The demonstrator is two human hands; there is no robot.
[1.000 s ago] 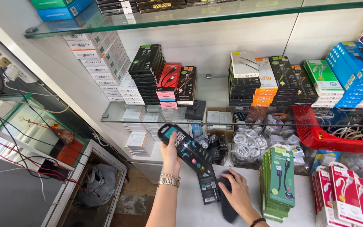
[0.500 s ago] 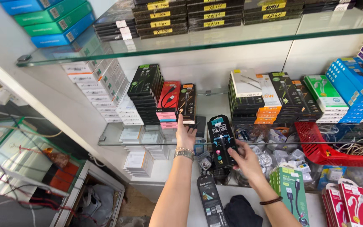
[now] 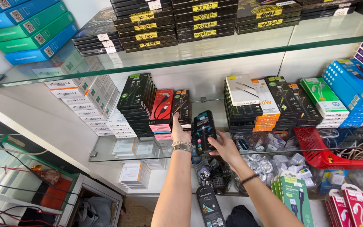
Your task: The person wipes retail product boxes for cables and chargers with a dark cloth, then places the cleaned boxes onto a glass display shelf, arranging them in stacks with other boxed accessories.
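Observation:
My left hand (image 3: pixel 180 131), with a metal watch on the wrist, reaches up to the middle glass shelf (image 3: pixel 114 153) and touches the front of a black cable box stack (image 3: pixel 182 105). My right hand (image 3: pixel 224 146) holds a black cable package (image 3: pixel 203 131) upright at the shelf's edge, just right of my left hand. A red box stack (image 3: pixel 161 107) and a black-and-green box stack (image 3: pixel 136 98) stand left of the black one. Another black cable package (image 3: pixel 209 207) lies on the counter below, between my forearms.
Stacks of white, orange and black boxes (image 3: pixel 257 103) fill the shelf to the right, with green and blue boxes (image 3: pixel 349 92) beyond. A red basket (image 3: pixel 316 147) of cables sits at right. A top glass shelf (image 3: pixel 190 50) carries flat black boxes. Green packages (image 3: pixel 295 197) and red packages (image 3: pixel 358 206) stand on the counter.
Both hands rose from the counter to the middle shelf, carrying one black cable package up. My left hand shifted from that package to the black box stack. The view tilted upward.

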